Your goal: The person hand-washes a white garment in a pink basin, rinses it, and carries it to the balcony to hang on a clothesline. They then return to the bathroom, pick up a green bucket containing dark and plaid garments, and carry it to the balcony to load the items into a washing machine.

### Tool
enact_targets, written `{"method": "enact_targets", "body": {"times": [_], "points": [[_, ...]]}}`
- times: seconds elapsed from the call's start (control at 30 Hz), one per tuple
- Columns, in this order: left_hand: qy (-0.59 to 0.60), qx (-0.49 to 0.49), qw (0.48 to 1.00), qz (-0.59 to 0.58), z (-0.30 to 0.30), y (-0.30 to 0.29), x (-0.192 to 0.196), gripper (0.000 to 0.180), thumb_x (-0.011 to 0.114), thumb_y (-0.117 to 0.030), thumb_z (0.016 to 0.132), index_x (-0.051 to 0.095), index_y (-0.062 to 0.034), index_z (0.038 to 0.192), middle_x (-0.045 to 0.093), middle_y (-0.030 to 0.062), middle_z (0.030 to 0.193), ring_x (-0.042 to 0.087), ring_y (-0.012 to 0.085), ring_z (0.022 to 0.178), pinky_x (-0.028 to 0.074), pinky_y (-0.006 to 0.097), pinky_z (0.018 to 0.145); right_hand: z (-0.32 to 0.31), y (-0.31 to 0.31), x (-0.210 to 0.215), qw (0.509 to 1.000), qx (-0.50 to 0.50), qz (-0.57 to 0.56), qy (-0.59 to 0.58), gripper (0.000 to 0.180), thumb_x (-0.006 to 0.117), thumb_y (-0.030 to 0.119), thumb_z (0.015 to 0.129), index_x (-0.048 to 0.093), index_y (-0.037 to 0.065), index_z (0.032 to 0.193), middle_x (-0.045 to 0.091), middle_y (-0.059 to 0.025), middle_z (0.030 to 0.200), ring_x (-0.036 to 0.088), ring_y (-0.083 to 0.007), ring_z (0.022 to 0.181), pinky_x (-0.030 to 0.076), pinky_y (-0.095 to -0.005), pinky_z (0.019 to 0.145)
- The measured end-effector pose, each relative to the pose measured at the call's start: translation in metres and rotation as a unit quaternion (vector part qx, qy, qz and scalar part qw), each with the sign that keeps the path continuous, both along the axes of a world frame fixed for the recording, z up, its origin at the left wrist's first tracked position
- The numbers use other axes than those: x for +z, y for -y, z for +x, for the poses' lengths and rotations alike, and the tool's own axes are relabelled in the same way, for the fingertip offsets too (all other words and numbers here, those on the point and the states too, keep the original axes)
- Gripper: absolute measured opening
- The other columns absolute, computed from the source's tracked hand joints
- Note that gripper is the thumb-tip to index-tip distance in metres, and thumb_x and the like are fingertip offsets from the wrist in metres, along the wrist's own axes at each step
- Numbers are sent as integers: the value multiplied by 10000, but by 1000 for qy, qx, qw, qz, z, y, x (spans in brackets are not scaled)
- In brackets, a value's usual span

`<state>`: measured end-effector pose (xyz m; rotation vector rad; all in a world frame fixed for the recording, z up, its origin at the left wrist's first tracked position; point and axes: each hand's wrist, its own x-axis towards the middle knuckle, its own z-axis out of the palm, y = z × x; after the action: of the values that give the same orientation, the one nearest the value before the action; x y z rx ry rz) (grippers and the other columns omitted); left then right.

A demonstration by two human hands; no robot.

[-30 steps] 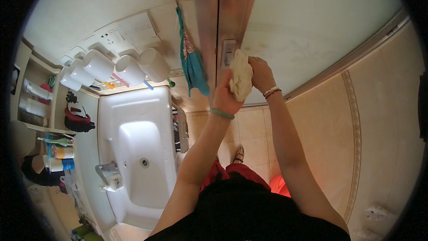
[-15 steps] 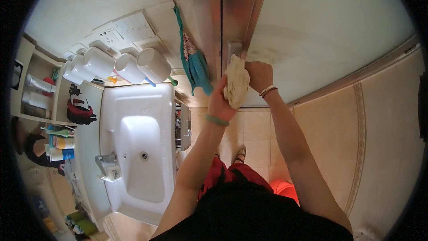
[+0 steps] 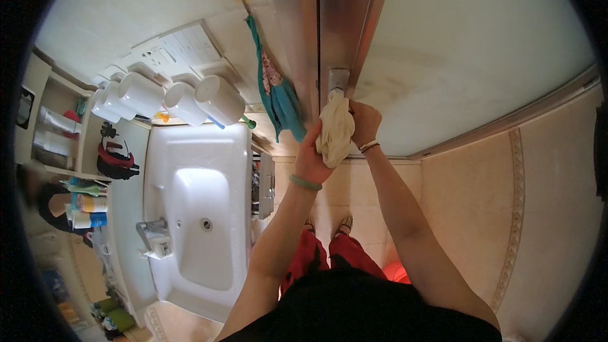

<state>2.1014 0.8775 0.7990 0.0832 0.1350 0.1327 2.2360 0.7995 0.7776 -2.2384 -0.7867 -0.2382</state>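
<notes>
A crumpled cream cloth [image 3: 335, 130] is bunched between my two hands in front of the sliding door. My left hand [image 3: 311, 157], with a green bangle at its wrist, is wrapped against the cloth's left side. On the other side my right hand [image 3: 366, 121] is closed in a fist at the cloth's edge, its fingertips partly hidden. Just beyond the top of the cloth shows a metal door handle [image 3: 339, 80]. The cloth covers the handle's lower part, and I cannot tell whether it wraps round it.
On the left stands a white washbasin [image 3: 237, 240] with a faucet [image 3: 151, 235]. White cups [image 3: 218, 98] hang on the wall above it. A teal towel [image 3: 282, 104] hangs from a hook beside the door frame. A red-orange object [image 3: 397, 272] sits on the floor at right.
Both hands and the cloth have shifted slightly down from the handle, baring more of it. The view has tilted a little, and my feet show more.
</notes>
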Motion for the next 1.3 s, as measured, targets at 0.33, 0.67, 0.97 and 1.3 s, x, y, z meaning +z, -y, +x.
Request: {"method": "enact_targets", "body": {"times": [0.33,0.67,0.97,1.3], "points": [[6,-44,999,13,-15,-2,2,433,448,-312,1006,453,-82,1373,549,99,1326,548,273,1190,457,438,1013,0,-5,-10,999,-31,31,-20,294,709,422,701,703,141,789,656,-82,691,638,-289,641,450,-380,543],[4,-28,1000,-4,-18,-1,1,387,461,-289,1002,492,-82,1328,569,108,1293,561,271,1163,465,457,998,-15,1,-17,998,-33,55,-9,342,712,460,706,744,159,865,676,-86,717,645,-297,657,484,-394,567],[-20,-92,996,5,-71,32,22,430,433,-298,1008,439,-72,1373,536,124,1331,545,283,1190,437,470,1029,-54,65,37,985,63,-90,131,145,718,265,690,644,144,661,626,-57,627,632,-244,621,464,-393,577],[-41,-186,982,-21,-141,97,26,429,425,-306,1010,452,-69,1366,550,123,1312,541,282,1190,423,469,1038,-127,151,66,962,114,-167,182,56,702,170,691,658,148,717,631,2,694,576,-185,860,384,-405,899]]}}
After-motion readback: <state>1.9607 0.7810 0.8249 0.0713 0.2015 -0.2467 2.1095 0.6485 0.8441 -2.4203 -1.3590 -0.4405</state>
